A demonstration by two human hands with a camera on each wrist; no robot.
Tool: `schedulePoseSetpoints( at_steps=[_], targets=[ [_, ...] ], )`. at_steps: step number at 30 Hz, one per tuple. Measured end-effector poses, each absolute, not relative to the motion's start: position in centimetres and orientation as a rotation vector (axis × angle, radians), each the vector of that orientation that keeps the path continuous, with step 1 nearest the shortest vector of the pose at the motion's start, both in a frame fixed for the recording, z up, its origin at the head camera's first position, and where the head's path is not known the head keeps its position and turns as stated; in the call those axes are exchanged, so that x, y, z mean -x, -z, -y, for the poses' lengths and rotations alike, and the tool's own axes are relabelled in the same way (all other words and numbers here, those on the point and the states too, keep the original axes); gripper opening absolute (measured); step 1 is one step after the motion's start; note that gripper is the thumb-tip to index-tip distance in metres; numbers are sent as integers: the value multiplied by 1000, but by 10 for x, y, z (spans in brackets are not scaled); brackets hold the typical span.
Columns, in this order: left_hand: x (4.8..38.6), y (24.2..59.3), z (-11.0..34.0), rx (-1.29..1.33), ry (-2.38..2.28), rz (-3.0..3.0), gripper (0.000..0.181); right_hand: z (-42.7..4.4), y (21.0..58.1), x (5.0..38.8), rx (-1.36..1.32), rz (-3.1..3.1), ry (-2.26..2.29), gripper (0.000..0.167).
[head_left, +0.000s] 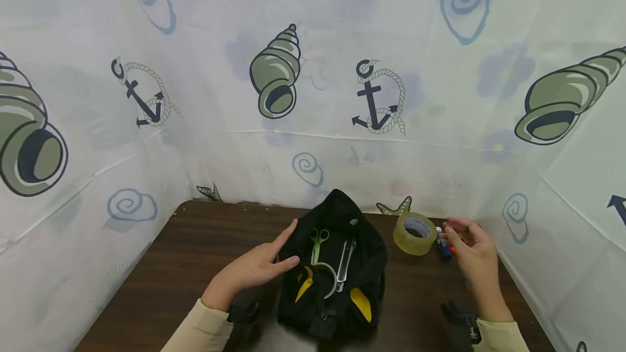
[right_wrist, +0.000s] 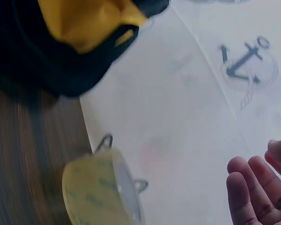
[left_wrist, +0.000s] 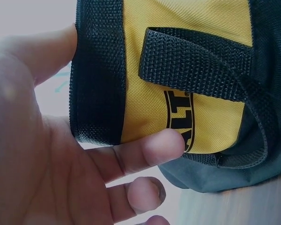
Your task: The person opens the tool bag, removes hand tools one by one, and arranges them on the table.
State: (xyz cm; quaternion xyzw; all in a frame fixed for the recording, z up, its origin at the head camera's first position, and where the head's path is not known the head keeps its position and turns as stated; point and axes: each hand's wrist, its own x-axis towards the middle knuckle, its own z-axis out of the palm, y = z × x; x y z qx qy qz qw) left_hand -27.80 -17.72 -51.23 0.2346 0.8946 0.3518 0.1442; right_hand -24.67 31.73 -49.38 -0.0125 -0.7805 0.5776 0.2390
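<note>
A printed cloth [head_left: 332, 151] hangs behind the desk [head_left: 195, 265]. On the desk's middle stands the black bag [head_left: 369, 249], its mouth gaping. My left hand [head_left: 256, 265] grips the bag's left rim, thumb inside, fingers outside. My right hand [head_left: 471, 251], near the far right corner, is released, fingers loosely bent. Between it and the bag sits the tape [head_left: 406, 240], close to the far edge. Inside the bag are the knife [head_left: 344, 265], green scissors [head_left: 317, 243] and a pale roll [head_left: 335, 281]. A blue tube [head_left: 444, 249] lies just beside the tape.

Black bag [head_left: 373, 254] (yellow panels [head_left: 361, 304])
</note>
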Motion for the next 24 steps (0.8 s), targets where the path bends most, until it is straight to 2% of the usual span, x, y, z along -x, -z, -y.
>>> schedulePoseSetpoints(
  at_steps=[14, 24],
  targets=[
    [277, 513, 178, -669, -1026, -2584, 87, -259, 453, 237, -339, 2275, -1635, 35],
    [278, 512, 178, -680, -1041, -2567, 87, -211, 442, 250, -648, 2321, -1695, 32]
  ],
)
